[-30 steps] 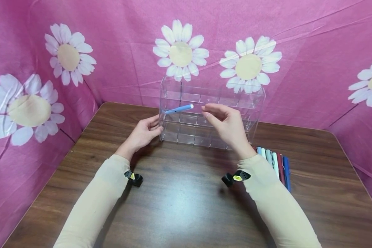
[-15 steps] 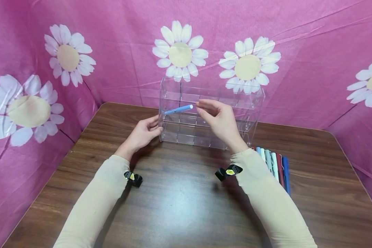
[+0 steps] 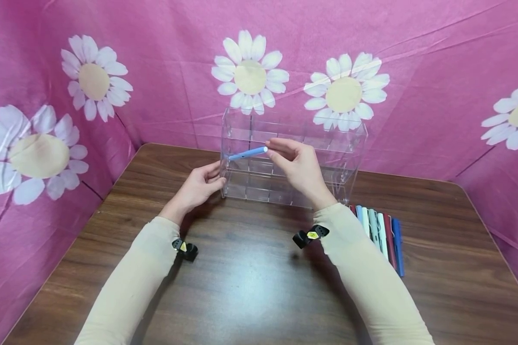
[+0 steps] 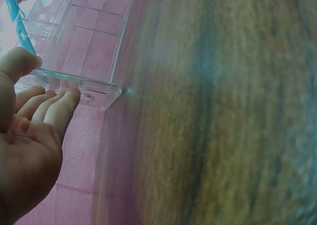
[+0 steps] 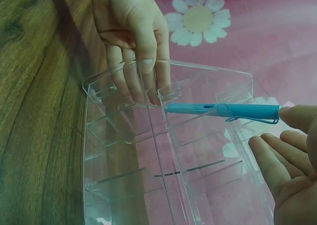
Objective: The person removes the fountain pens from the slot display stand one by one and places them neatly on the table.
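A light blue pen lies slanted inside a clear plastic display rack, with its cap end facing the front. In the head view my right hand has its thumb and fingertips at that end. The right wrist view shows the thumb of this right hand touching the end of the pen, with the other fingers apart from it. At the rack's left side my left hand rests its nearly straight fingers on the outer wall, the thumb near the front edge. Part of those fingers is hidden in the head view.
Several pens in blue, white, green and dark red lie in a row on the wooden table, right of the rack and beside my right sleeve. A pink cloth printed with white flowers hangs behind and at the sides.
My right hand has moved left across the rack's front until it meets the pen's end. The pen, the rack and my left hand look unmoved.
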Motion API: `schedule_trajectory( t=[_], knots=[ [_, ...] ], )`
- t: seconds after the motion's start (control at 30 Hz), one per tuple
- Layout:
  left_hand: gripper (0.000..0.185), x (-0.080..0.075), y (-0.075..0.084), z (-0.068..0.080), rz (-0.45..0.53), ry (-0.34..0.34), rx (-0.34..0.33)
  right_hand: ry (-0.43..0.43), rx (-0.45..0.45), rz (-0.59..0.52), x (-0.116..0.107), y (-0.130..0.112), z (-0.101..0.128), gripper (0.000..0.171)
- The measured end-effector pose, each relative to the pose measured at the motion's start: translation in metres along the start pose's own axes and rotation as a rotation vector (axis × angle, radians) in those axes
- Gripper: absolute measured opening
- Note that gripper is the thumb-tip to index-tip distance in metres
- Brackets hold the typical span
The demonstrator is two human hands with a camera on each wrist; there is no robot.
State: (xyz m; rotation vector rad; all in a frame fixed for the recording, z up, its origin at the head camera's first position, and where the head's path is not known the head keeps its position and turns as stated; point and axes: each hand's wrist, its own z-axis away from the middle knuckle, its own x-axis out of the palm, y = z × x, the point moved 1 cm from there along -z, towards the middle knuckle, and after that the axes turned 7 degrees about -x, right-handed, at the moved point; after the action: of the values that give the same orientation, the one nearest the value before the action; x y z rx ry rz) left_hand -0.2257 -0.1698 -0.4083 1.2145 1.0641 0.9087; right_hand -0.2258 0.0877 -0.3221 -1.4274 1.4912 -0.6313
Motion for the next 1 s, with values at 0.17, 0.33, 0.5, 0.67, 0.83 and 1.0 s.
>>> schedule_trajectory(
  t=[0.17, 0.33, 0.5, 0.67, 0.83, 1.0],
  knots=[
    [0.057, 0.0, -0.001, 0.001, -0.008, 0.006, 0.002, 0.014, -0.009, 0.023, 0.002, 0.01, -0.003, 0.034],
    [0.057, -0.001, -0.002, 0.0, -0.014, 0.009, -0.002, 0.009, 0.019, 0.01, 0.006, 0.01, -0.002, 0.035],
    [0.058, 0.0, -0.001, 0.0, -0.015, 0.01, -0.004, 0.013, 0.036, 0.003, 0.01, 0.01, -0.003, 0.035],
    [0.058, 0.0, 0.0, 0.0, -0.01, 0.005, -0.014, 0.021, 0.025, 0.029, 0.012, 0.009, -0.003, 0.033],
    [0.057, 0.0, -0.001, 0.0, -0.009, 0.003, -0.017, 0.035, 0.008, 0.059, 0.013, 0.008, -0.003, 0.029],
    [0.057, -0.001, 0.0, 0.0, -0.011, 0.004, -0.015, 0.051, 0.011, 0.06, 0.013, 0.008, -0.003, 0.029]
  ],
)
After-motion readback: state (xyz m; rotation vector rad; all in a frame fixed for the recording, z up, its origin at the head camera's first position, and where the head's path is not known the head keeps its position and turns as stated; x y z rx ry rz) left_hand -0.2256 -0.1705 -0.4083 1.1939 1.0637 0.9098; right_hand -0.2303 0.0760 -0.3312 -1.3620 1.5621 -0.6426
